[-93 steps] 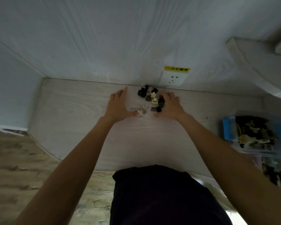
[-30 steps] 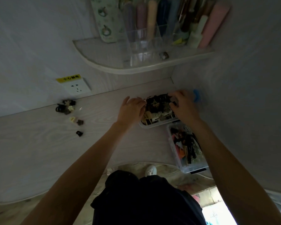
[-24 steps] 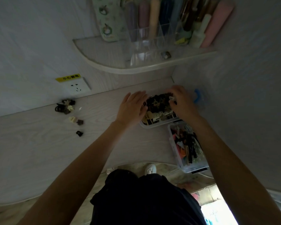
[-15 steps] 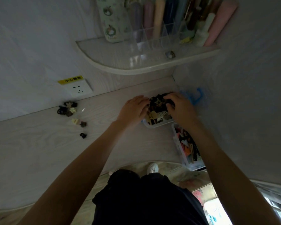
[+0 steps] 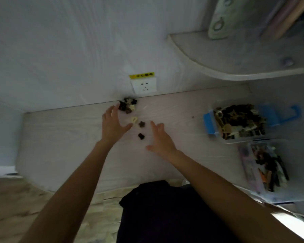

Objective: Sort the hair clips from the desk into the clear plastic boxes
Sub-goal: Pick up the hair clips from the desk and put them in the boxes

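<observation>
A small pile of dark and cream hair clips (image 5: 128,105) lies on the pale desk (image 5: 63,137) against the wall. Three loose clips lie nearer: a cream one (image 5: 134,119), a brown one (image 5: 141,124) and a dark one (image 5: 141,136). My left hand (image 5: 112,125) hovers open just left of them, fingertips by the pile. On their right my right hand (image 5: 159,139) is spread open, holding nothing. A clear box with blue latches (image 5: 211,128), full of dark clips, stands at the right. A second clear box (image 5: 249,171) of mixed clips sits in front of it.
A white wall socket (image 5: 144,85) with a yellow label is mounted just above the pile. A curved shelf (image 5: 218,65) juts out at the upper right, bearing a patterned case and tubes. The desk's front edge runs by my dark-clothed lap.
Both hands have left the blue-latched box and swung left to the loose clips by the socket. The view turned left with them, and both hands are now open.
</observation>
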Available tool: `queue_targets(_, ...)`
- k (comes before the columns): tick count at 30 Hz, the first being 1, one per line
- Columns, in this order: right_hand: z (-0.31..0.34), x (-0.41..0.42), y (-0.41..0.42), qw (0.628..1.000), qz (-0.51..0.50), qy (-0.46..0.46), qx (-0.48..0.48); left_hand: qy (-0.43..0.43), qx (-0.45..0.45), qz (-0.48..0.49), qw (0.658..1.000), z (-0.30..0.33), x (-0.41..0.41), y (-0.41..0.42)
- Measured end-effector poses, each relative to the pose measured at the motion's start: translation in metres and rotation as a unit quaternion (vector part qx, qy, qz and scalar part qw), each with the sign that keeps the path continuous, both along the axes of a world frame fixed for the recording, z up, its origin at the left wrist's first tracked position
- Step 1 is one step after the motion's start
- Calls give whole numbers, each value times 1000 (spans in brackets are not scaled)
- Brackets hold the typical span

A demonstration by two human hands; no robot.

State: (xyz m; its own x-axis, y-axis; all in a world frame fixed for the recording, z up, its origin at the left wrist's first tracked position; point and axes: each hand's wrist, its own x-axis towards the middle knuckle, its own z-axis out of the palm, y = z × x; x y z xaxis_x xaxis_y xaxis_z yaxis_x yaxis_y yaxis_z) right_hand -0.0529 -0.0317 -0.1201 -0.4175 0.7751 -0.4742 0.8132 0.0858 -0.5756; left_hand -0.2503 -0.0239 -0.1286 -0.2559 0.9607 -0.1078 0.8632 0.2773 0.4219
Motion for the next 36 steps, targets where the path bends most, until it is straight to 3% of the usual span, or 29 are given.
queue_targets(6,-11,-60,28,996,-70,16,43,-36,-107,-92,989,3,-36,39)
queue_targets(13,-10,-68,74,990,-119,-38,57,57,-171,-225,958,-5,-30,67)
queue_targets(18,-9,-74,79,993,-47,-92,63,7,-147,-230,962,-10,-26,68)
queue_targets(23,-8,-70,76,996,-35,-62,57,-86,-128,-216,964,-11,-23,55)
queue_targets(31,-9,-68,59,990,-95,-73,74,-150,-121,-198,961,-10,-28,40)
queue_targets(33,-9,-64,56,988,-106,-70,88,-117,-123,-206,964,-6,-27,45)
queue_targets(36,-9,-54,53,985,-116,-69,112,7,-153,-280,948,-1,-23,54)
